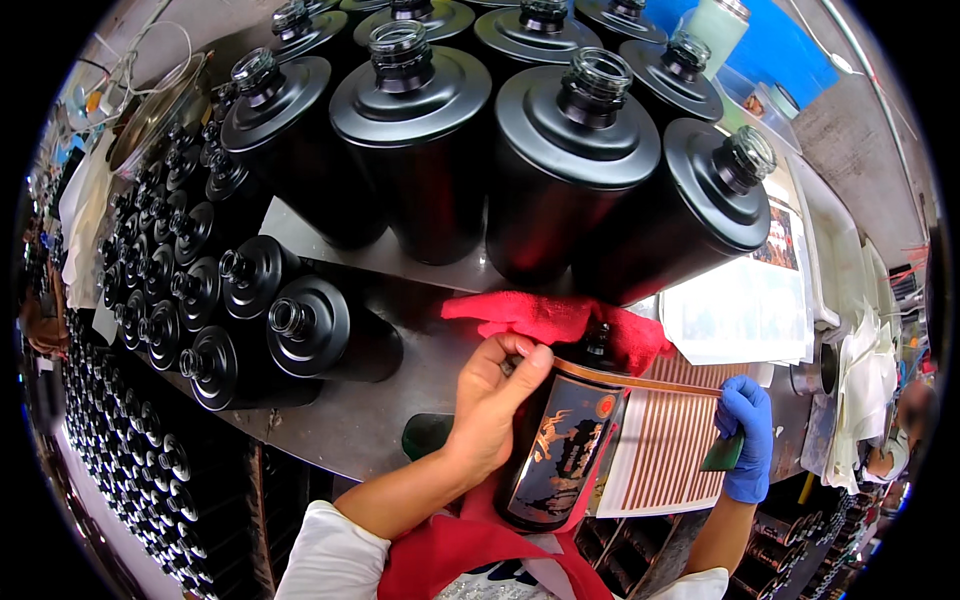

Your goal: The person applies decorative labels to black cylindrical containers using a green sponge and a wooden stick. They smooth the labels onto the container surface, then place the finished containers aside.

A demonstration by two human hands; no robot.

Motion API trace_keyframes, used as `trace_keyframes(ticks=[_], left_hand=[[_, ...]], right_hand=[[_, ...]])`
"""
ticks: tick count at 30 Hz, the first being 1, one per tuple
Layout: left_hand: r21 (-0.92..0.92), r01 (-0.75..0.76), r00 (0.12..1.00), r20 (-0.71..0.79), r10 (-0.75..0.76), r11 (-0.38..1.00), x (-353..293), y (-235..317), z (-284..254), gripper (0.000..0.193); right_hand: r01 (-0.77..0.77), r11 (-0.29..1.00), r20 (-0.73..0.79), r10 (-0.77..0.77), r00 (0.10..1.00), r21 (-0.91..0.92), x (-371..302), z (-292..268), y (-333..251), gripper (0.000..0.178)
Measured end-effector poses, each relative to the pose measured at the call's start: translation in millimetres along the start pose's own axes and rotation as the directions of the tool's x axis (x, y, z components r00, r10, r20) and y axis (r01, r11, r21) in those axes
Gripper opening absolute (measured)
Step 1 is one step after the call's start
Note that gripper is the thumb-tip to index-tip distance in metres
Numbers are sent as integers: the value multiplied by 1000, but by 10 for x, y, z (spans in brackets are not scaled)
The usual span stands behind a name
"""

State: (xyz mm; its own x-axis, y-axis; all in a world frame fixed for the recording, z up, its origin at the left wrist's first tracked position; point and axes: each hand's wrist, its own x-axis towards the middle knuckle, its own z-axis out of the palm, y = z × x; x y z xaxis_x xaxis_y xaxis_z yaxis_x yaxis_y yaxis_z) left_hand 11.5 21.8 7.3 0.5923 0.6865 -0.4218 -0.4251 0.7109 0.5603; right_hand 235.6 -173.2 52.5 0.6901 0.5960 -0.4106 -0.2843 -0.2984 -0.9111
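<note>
A black bottle (561, 455) with a dark, gold-patterned label leans toward me, its neck end against a red cloth (535, 314). A narrow brown-gold strip (660, 384) is stretched across its upper part, just above the label. My bare left hand (484, 405) presses the strip's left end to the bottle's edge between thumb and fingers. My right hand (746, 437), in a blue glove, pinches the other end well off to the right. A flat green piece (722, 453), like a scraper, is also held in it. Below the strip lies a sheet (655, 455) of brown-striped strips.
Large black bottles (578, 125) with clear glass necks stand close together at the back. Smaller black bottles (308, 327) crowd the left of the metal table (375, 430). White papers (738, 312) lie at right. A dark green object (425, 435) sits left of my forearm.
</note>
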Motion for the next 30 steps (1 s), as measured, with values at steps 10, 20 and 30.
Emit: trace_keyframes(ticks=[10,20,30], left_hand=[[-28,-9,1000,5,9,1000,47,-65,9,20],[533,-838,526,846,88,-118,-814,90,61,57],[729,-681,716,683,-148,67,-821,42,-814,111]], right_hand=[[-31,999,-12,32,999,18,62,-31,126,11],[-17,987,-65,7,998,-158,175,-18,175,15],[54,988,25,-51,998,-146,-9,467,24,17]])
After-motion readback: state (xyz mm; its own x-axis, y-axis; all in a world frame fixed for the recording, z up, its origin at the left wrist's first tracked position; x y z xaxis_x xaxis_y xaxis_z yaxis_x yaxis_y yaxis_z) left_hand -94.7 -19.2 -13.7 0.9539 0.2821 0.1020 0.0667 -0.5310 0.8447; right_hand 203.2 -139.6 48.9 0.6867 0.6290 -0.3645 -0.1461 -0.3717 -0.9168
